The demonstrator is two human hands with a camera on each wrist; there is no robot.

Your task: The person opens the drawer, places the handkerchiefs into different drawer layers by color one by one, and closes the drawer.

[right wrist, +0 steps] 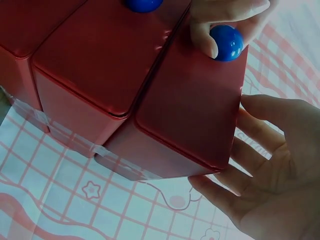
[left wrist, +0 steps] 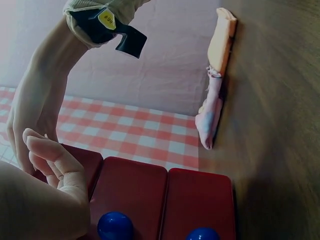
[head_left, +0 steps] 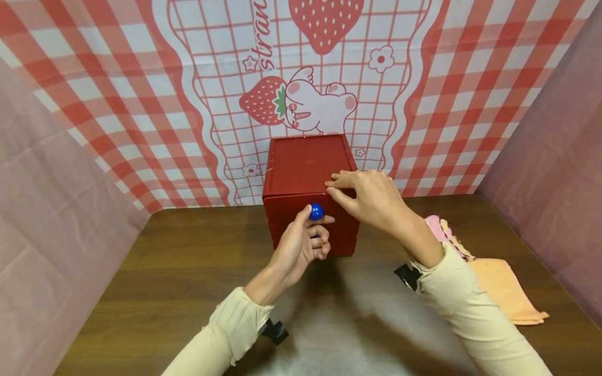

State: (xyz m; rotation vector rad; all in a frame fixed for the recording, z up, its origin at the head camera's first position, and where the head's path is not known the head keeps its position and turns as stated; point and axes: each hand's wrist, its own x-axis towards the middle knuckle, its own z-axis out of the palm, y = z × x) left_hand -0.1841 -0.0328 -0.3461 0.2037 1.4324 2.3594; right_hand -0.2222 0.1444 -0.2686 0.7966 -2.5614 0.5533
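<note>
A red box (head_left: 305, 164) with stacked drawer fronts stands against the patterned backdrop. My left hand (head_left: 296, 248) is in front of it, pinching the topmost blue knob (right wrist: 230, 42) between thumb and finger. Over the box's top right front edge lies my right hand (head_left: 373, 201), its fingers extended and touching the edge. The right wrist view shows these spread fingers (right wrist: 255, 160) along the side of the top drawer front (right wrist: 185, 110). Lower blue knobs (left wrist: 115, 226) show on the other drawer fronts in the left wrist view.
Folded cloths lie at the right of the wooden table (head_left: 188, 292): an orange cloth (head_left: 505, 290) and a pink one (head_left: 439, 227) behind it. A red-and-white checked backdrop (head_left: 447, 104) rises behind the box, with pink cloth walls (head_left: 550, 120) on both sides.
</note>
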